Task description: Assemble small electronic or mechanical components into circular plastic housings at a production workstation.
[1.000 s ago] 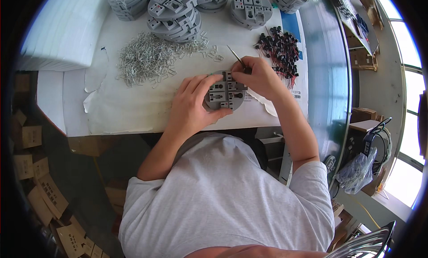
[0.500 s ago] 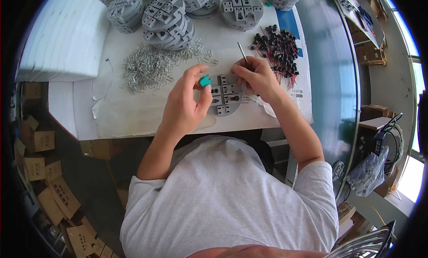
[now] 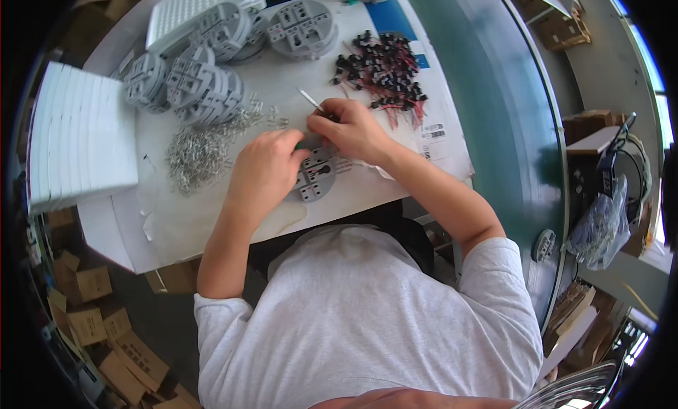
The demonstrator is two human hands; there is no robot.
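Note:
A round grey plastic disc with several slotted blocks lies near the table's front edge, under my hands. My left hand is over its left side, fingers closed on a small green plastic piece, mostly covered by the fingertips. Close beside it, my right hand is closed around a thin metal rod-like tool, whose bare shaft points up and left. The hands are nearly touching over the disc's far edge, where the fingers hide part of it.
Left of my hands is a heap of small metal clips. Stacked grey discs stand behind it, with white foam sheets at the far left. Black parts with red wires are piled at the back right, beside a green glass-like surface.
My left hand has brought the green piece inward, against the disc beside my right hand, and it is now mostly hidden. The whole view has turned, shifting the table's contents leftward.

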